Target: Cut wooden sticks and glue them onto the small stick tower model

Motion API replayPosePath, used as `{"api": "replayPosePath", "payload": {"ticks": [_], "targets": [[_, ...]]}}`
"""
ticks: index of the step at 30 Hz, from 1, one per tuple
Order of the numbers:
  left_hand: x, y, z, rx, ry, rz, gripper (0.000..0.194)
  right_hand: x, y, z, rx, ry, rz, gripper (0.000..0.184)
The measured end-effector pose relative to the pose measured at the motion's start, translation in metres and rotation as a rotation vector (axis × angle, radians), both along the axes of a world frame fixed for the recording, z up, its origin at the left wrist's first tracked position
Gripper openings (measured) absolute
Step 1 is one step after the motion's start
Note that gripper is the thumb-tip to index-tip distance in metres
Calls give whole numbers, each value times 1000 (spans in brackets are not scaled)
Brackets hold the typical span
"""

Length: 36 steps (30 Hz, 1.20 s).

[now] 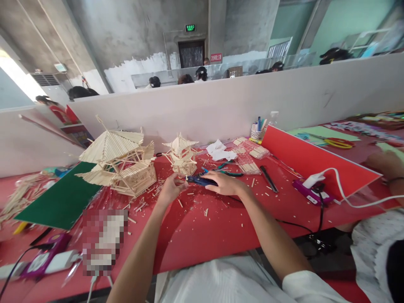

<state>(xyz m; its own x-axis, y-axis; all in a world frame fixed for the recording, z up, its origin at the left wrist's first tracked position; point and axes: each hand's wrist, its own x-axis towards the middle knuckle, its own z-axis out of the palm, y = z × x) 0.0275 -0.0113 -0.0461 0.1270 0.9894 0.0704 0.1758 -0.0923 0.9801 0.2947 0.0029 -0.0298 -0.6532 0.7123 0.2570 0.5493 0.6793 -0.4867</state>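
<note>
My right hand (222,183) is closed over a blue glue gun (202,180) lying low over the red tabletop, its tip towards my left hand (172,188). The fingers of my left hand pinch a small piece of wooden stick (186,179) at that tip. Just behind both hands stands a small pavilion model (181,155) made of wooden sticks. To the left is a larger stick pavilion (121,162) with a tiered roof. Green-handled pliers (230,173) lie beyond my right hand.
Stick scraps litter the red table (189,235). A black craft knife (269,179), bundled sticks (249,162) and white tissue (221,150) lie to the right. A red board (315,162) stands near a purple power strip (314,194). A green board (59,200) lies left. A neighbour's arm (386,164) shows at right.
</note>
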Motion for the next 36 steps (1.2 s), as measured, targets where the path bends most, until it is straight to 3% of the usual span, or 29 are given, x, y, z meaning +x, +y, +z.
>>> {"api": "replayPosePath", "payload": {"ticks": [12, 36], "targets": [[0, -3, 2, -109, -95, -19, 65, -6, 1, -1, 1, -56, 45, 43], [-2, -5, 1, -176, -125, -22, 52, -6, -3, 5, -1, -74, 55, 41]]}}
